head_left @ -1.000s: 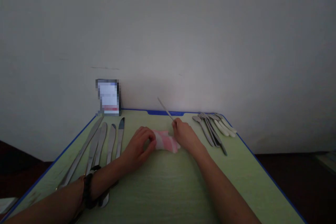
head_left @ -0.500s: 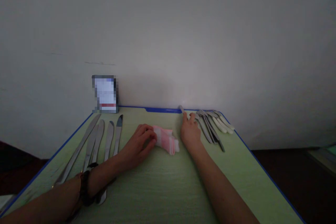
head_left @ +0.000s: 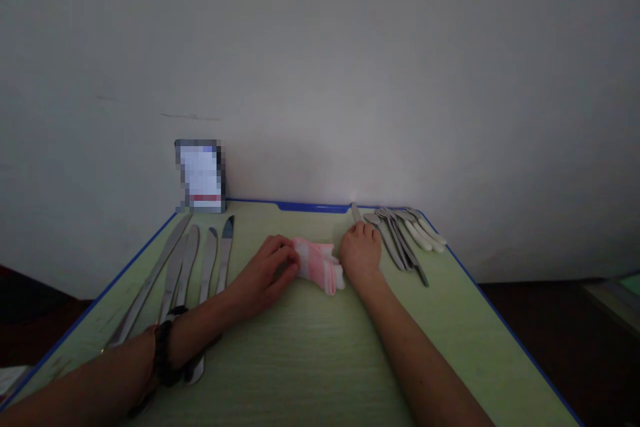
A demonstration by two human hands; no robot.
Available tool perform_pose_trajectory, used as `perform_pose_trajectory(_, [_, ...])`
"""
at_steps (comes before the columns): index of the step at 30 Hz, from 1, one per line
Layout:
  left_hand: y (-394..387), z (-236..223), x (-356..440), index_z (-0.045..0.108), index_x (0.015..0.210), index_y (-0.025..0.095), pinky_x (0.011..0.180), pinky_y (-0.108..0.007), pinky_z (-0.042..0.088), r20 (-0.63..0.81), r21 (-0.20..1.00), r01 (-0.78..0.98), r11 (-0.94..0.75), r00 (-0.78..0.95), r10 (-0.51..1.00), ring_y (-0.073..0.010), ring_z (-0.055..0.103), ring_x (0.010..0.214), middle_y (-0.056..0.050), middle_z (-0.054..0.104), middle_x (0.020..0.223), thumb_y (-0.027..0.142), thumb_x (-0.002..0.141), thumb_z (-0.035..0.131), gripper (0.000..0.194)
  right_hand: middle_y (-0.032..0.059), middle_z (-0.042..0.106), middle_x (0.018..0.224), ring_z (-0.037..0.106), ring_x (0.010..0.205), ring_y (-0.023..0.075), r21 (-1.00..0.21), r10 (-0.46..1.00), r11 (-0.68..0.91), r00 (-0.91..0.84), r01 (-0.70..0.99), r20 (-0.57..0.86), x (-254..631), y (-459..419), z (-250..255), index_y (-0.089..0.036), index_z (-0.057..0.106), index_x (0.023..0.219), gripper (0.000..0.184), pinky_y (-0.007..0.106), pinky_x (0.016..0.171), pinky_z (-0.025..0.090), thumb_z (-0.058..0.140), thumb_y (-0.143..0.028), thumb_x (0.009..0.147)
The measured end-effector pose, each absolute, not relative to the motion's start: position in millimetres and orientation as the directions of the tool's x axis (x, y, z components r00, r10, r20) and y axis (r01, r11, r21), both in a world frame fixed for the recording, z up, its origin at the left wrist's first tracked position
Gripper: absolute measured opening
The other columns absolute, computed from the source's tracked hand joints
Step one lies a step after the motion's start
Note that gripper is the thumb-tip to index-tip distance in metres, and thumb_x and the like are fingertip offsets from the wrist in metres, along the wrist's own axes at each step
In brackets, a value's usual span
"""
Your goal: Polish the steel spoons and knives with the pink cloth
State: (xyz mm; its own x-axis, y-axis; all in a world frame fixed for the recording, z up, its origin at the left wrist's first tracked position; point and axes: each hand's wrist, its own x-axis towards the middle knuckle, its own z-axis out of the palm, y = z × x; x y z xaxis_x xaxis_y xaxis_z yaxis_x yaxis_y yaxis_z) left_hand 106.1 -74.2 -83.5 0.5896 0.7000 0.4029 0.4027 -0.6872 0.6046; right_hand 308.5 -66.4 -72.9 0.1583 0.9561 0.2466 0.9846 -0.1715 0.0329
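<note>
My left hand pinches the left end of a folded pink-and-white striped cloth lying on the table. Just right of the cloth, my right hand is closed low over the tabletop. Past its fingers sticks out the flat metal end of what looks like a table knife; the rest is hidden beneath the hand. Beside that hand lies a spoon, with several forks fanned out next to it.
Several table knives lie in a row on the left, partly under my left forearm. White-handled cutlery rests at the right edge of the blue-rimmed green table. A blurred-out screen stands at the back left, against the wall.
My right hand has moved right, away from the cloth, and lowered the raised knife beside the spoon. Its fingers were spread half a second ago and are now curled. My left hand stays at the cloth.
</note>
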Motion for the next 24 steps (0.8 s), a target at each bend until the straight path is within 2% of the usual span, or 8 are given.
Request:
perform_pose_trajectory(4, [-74.6,-83.6,106.1,0.053,0.085,0.019,0.084,-0.035,0.043,0.407,0.599,0.407,-0.690,0.587,0.700,-0.0198,0.047,0.094,-0.006,0.052,0.095,0.021,0.088,0.043,0.011,0.0303,0.061,0.103,0.055,0.099,0.0336,0.006,0.958,-0.171,0.165,0.985,0.235,307.1,-68.3,-72.6,0.000,0.068,0.099,0.037,0.042,0.075,0.042,0.035,-0.002,0.082])
perform_pose_trajectory(10, [-75.3,-83.9,106.3,0.054,0.084,0.018,0.084,-0.034,0.043,0.422,0.594,0.402,-0.697,0.582,0.695,-0.0193,0.047,0.093,-0.006,0.052,0.095,0.021,0.088,0.043,0.011,0.0343,0.049,0.125,0.054,0.107,0.0340,0.032,0.970,-0.226,0.222,0.974,0.098,301.5,-69.9,-66.3,0.005,0.063,0.107,0.040,0.040,0.077,0.046,0.032,-0.001,0.083])
perform_pose_trajectory(18, [-74.9,-84.7,106.2,0.054,0.085,0.018,0.083,-0.034,0.043,0.404,0.608,0.401,-0.686,0.587,0.701,-0.0190,0.048,0.092,-0.007,0.052,0.095,0.021,0.088,0.043,0.012,0.0346,0.053,0.120,0.059,0.102,0.0312,0.037,0.982,-0.185,0.183,0.982,0.045,308.1,-73.0,-58.4,0.002,0.066,0.104,0.038,0.038,0.075,0.049,0.035,-0.002,0.083])
perform_pose_trajectory(24, [-74.7,-85.4,105.2,0.053,0.085,0.019,0.083,-0.034,0.043,0.406,0.613,0.388,-0.688,0.593,0.695,-0.0192,0.049,0.092,-0.006,0.052,0.095,0.021,0.088,0.043,0.011,0.0287,0.057,0.116,0.062,0.099,0.0275,0.058,0.984,-0.172,0.175,0.983,-0.038,310.8,-75.8,-45.7,-0.005,0.068,0.102,0.040,0.033,0.070,0.051,0.034,-0.002,0.082])
